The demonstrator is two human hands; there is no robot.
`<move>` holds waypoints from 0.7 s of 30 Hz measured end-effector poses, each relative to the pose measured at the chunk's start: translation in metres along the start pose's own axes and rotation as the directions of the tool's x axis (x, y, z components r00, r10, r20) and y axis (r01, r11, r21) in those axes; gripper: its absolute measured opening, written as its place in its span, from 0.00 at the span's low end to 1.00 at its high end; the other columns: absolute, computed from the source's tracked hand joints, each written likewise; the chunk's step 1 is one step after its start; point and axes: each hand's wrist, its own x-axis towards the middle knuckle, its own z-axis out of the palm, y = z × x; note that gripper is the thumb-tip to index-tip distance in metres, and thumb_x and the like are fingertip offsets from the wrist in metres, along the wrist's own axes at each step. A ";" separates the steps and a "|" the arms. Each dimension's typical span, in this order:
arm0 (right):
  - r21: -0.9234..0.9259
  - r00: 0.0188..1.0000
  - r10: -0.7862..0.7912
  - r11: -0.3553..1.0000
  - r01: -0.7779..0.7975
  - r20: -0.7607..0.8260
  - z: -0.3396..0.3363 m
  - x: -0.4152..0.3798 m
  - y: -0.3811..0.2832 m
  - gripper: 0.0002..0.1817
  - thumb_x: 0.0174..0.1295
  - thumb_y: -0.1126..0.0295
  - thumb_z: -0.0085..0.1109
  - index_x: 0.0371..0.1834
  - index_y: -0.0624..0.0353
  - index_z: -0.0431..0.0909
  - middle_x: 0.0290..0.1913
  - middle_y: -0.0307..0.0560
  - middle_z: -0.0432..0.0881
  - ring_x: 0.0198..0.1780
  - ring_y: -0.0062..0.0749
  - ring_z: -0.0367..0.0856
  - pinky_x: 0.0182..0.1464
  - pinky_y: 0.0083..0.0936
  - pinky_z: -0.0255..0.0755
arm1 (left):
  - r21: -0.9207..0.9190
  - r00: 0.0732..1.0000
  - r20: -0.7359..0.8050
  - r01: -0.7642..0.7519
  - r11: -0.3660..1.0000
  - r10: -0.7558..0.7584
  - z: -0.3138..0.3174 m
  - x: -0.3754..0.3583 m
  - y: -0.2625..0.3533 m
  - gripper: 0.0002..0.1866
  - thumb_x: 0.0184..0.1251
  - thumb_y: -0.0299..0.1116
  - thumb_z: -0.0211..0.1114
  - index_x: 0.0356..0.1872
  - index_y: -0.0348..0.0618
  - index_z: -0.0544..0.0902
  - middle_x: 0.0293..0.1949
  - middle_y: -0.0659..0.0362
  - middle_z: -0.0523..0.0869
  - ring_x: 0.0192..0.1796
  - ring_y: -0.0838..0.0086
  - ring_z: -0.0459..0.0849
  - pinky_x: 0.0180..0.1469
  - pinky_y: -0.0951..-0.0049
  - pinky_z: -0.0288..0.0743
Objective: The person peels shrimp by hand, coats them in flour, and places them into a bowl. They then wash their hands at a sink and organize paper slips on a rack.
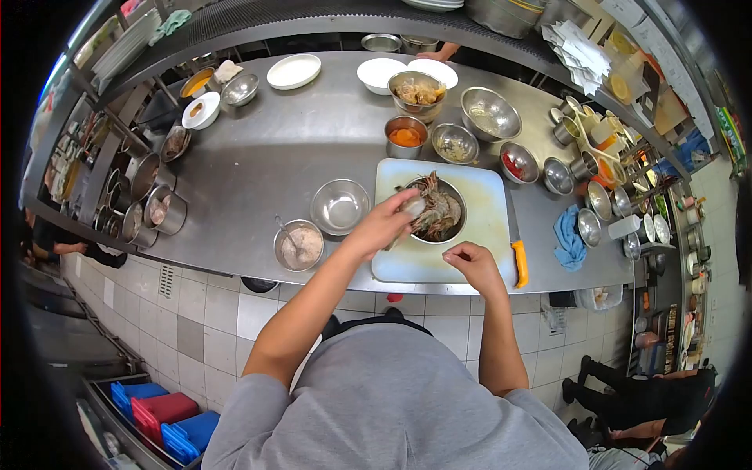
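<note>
My left hand point(384, 225) is closed at the left rim of a steel bowl point(463, 217), with a greyish, partly translucent prawn point(413, 207) in its fingers. Raw, dark-shelled prawns point(440, 205) are heaped in that bowl, which stands on a white cutting board point(484, 182). Low over the board's front right part, my right hand point(478, 268) has its fingers curled together; whatever they may hold is too small to make out. A knife with an orange handle point(520, 264) lies along the board's right edge. Left of the board sits an empty steel bowl point(340, 207).
A bowl of pale pink paste point(301, 246) with a spoon stands at the front left. Behind the board are a pot of orange sauce point(405, 136) and several steel bowls. A blue cloth point(569, 237) lies at right. Another person's hand point(439, 53) shows across the table.
</note>
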 end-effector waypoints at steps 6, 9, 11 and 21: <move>-0.040 0.998 -0.062 0.997 0.062 0.001 -0.026 -0.009 -0.018 0.07 0.62 0.71 0.68 0.35 0.65 0.85 0.36 0.41 0.85 0.37 0.19 0.80 0.44 0.19 0.74 | 0.684 0.923 -0.036 -0.257 0.683 0.383 -0.016 0.052 -0.026 0.24 0.66 0.32 0.64 0.64 0.46 0.77 0.54 0.47 0.83 0.54 0.62 0.82 0.56 0.66 0.76; -0.026 0.997 -0.072 0.997 0.073 0.017 -0.028 -0.011 -0.007 0.07 0.61 0.72 0.68 0.35 0.65 0.85 0.35 0.41 0.85 0.36 0.19 0.80 0.42 0.19 0.74 | 0.853 0.875 -0.194 -0.073 0.517 0.443 -0.082 0.036 -0.023 0.22 0.62 0.33 0.66 0.57 0.39 0.81 0.58 0.44 0.82 0.61 0.53 0.79 0.64 0.62 0.71; -0.008 0.996 -0.081 0.997 0.081 0.038 -0.034 -0.014 0.001 0.07 0.60 0.72 0.69 0.34 0.65 0.85 0.35 0.41 0.85 0.36 0.19 0.79 0.41 0.18 0.74 | 0.893 0.855 -0.292 0.083 0.443 0.428 -0.136 0.024 -0.017 0.21 0.62 0.34 0.67 0.56 0.39 0.81 0.57 0.44 0.82 0.61 0.51 0.79 0.64 0.62 0.71; -0.276 0.964 -0.183 0.953 0.126 -0.191 -0.045 0.016 -0.012 0.15 0.54 0.79 0.68 0.25 0.57 0.67 0.22 0.31 0.65 0.25 0.16 0.62 0.27 0.18 0.59 | 0.544 0.565 -0.745 0.206 0.814 0.355 -0.223 -0.145 -0.031 0.22 0.69 0.41 0.66 0.58 0.39 0.80 0.47 0.58 0.86 0.46 0.74 0.83 0.47 0.72 0.78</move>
